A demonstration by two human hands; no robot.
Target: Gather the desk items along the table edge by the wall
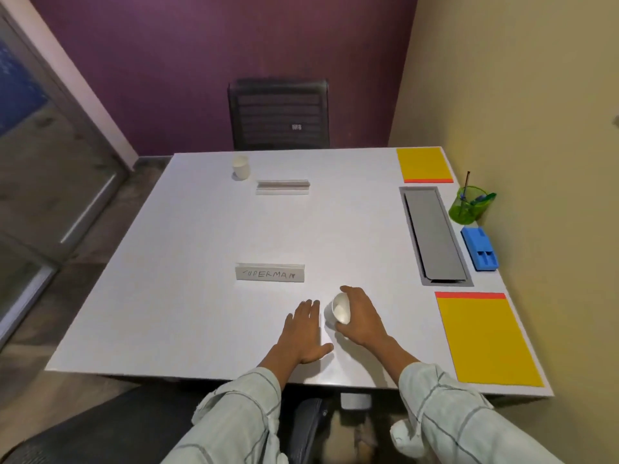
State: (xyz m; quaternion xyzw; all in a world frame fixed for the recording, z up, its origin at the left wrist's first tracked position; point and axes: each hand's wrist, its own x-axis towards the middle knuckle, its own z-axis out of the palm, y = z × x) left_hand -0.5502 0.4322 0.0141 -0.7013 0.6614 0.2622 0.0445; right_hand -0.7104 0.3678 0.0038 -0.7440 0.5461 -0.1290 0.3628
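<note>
Gripping paper cup (pixel 341 309) in right hand (pixel 360 318), mouth tilted left; left hand (pixel 303 333) flat, empty.

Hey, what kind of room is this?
Probably a small office meeting room: a white table with a handwritten name plate, a mesh office chair opposite, and yellow notepads by the wall.

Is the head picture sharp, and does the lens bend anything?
Head view: soft throughout; the nameplate writing is barely legible, and the cup in the right hand shows little detail. The wide lens splays the table edges. Lighting is even, with faint shadows.
</note>
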